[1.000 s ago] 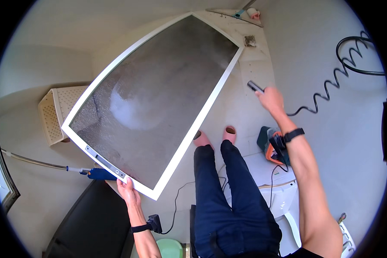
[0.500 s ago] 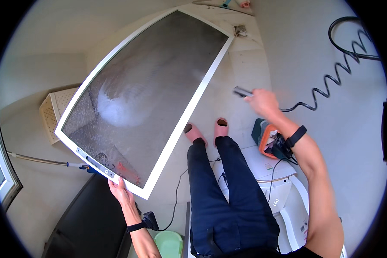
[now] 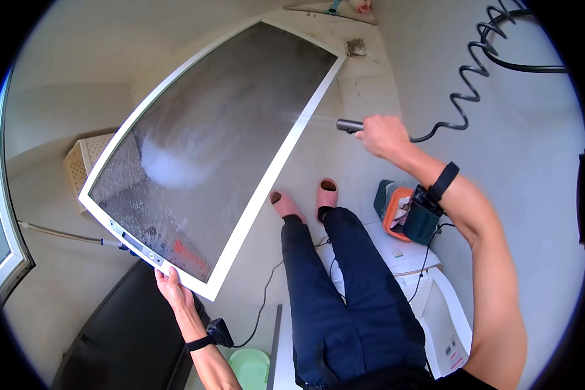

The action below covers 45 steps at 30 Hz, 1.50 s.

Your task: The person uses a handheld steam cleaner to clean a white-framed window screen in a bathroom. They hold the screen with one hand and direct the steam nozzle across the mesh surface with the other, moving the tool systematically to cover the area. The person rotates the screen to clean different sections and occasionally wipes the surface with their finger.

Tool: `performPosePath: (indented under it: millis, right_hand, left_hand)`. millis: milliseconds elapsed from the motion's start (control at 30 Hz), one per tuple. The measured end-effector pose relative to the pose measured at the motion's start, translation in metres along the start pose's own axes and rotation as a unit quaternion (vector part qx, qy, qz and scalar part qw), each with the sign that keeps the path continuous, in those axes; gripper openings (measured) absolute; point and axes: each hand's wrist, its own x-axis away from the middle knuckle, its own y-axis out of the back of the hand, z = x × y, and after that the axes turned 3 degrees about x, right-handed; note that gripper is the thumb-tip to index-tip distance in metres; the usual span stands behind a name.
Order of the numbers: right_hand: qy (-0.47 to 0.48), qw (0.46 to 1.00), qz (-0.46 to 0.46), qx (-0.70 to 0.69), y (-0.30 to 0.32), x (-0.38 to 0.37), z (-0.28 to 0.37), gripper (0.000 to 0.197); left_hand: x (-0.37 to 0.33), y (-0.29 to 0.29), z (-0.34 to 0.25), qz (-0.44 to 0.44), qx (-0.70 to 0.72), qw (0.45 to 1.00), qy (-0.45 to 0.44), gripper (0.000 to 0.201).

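Since the earlier frames the right hand (image 3: 382, 138) has swung left and farther out, bringing the spray nozzle (image 3: 350, 125) closer to the window screen (image 3: 221, 143), and the white splash on the mesh has shifted toward the screen's left middle. That hand is closed around the slim dark metal nozzle, from which a thin jet of water (image 3: 305, 119) runs left to the frame's right rail. A black coiled hose (image 3: 467, 84) trails from the nozzle up the far right wall. The left hand (image 3: 171, 287) grips the near bottom corner of the screen, fingers wrapped on its white rail, holding the long panel tilted up and away to the far right. Grey mesh fills the smooth white rectangular frame, wet and speckled, with a foamy white patch at left. Below, dark trousers and pink slippers (image 3: 305, 198) stand on the pale floor (image 3: 364, 84). A teal and orange bag (image 3: 403, 214) sits on a white plastic stool (image 3: 435, 286) at right; a cream perforated basket (image 3: 88, 159) stands far left.
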Motion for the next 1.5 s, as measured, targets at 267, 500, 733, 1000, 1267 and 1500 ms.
performPosePath:
  millis: [267, 500, 733, 1000, 1267, 1500]
  right_hand:
    - [-0.157, 0.982, -0.086, -0.063, -0.034, -0.058, -0.072, 0.032]
    - [-0.045, 0.995, -0.069, -0.051, -0.022, -0.056, -0.001, 0.032]
    - [-0.051, 0.993, -0.077, -0.069, -0.016, -0.088, 0.012, 0.028]
    - [-0.088, 0.993, -0.049, -0.058, -0.027, -0.163, -0.036, 0.028]
    - [-0.051, 0.998, 0.01, -0.019, 0.032, -0.157, -0.052, 0.03]
    - [-0.088, 0.996, 0.004, -0.013, 0.059, -0.17, -0.068, 0.03]
  left_hand:
    - [-0.001, -0.008, -0.006, -0.015, -0.04, 0.999, 0.009, 0.025]
    - [-0.01, -0.017, -0.01, -0.034, -0.082, 0.996, 0.017, 0.025]
    - [-0.009, -0.026, -0.017, -0.058, -0.097, 0.993, 0.025, 0.028]
    - [-0.021, -0.014, -0.011, -0.115, -0.127, 0.984, 0.057, 0.028]
    - [-0.035, -0.004, -0.011, -0.188, -0.183, 0.958, 0.114, 0.024]
    - [-0.043, 0.007, -0.004, -0.193, -0.186, 0.953, 0.137, 0.024]
